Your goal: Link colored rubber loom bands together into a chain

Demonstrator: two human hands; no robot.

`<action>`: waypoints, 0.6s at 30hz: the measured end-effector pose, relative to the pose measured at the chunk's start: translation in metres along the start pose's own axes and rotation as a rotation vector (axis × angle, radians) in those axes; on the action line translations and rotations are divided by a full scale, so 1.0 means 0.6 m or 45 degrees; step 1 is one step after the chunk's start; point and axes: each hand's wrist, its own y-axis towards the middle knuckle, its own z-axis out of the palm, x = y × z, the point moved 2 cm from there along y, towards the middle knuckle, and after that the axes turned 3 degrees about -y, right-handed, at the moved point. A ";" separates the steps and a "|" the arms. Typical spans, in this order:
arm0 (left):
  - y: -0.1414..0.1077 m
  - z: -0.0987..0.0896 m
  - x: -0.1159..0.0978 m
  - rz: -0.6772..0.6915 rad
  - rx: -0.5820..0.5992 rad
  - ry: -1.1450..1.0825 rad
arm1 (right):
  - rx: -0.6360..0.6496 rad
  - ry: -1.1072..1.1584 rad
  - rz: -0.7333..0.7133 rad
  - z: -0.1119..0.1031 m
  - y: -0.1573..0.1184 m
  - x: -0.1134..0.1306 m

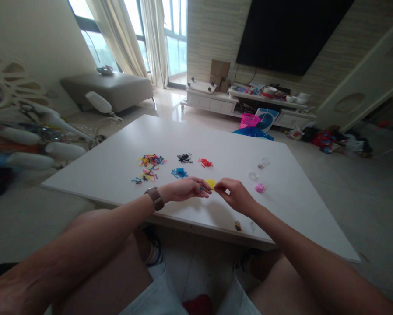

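Fingers of right hand (236, 196): pinched on a thin dark strand (212, 189), centre of the frame
Fingers of left hand (183, 189): loosely extended at the strand's other end; grip cannot be told
Yellow pile (210, 183): just beyond the fingertips
Blue pile (179, 173), black pile (184, 158), red pile (205, 163): above the hands, mid-frame
Multicoloured pile (151, 161): left of centre
Pink object (260, 188): right of centre
Desk (170, 133): white, across the middle
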 end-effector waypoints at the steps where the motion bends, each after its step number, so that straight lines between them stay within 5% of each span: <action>1: 0.001 -0.001 0.002 -0.009 0.003 -0.012 | 0.002 -0.006 0.005 0.000 0.000 -0.001; 18: -0.006 0.021 -0.013 0.273 -0.068 0.611 | 0.028 -0.044 0.145 0.008 -0.002 -0.007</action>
